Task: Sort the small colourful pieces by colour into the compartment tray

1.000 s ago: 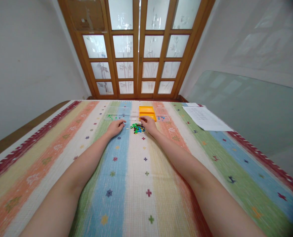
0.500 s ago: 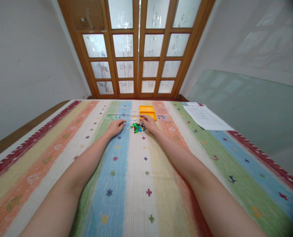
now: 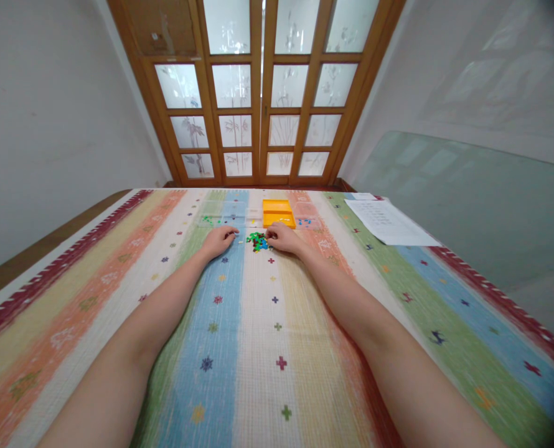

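Note:
A small heap of tiny coloured pieces (image 3: 257,241), mostly green, blue and dark, lies on the striped cloth (image 3: 258,323) far ahead of me. My right hand (image 3: 282,238) rests at the heap's right edge, fingers curled with the tips touching the pieces; what they pinch is too small to see. My left hand (image 3: 220,240) lies knuckles up on the cloth a little left of the heap, fingers curled under. Just behind the heap stands an orange tray (image 3: 277,212).
Clear shallow trays (image 3: 221,219) with a few coloured bits flank the orange tray on the left and right (image 3: 307,220). A printed sheet of paper (image 3: 387,221) lies at the far right. Wooden glazed doors (image 3: 258,93) stand beyond the table.
My right hand has slid down from the orange tray's front edge to the right side of the heap. The left hand has stayed put.

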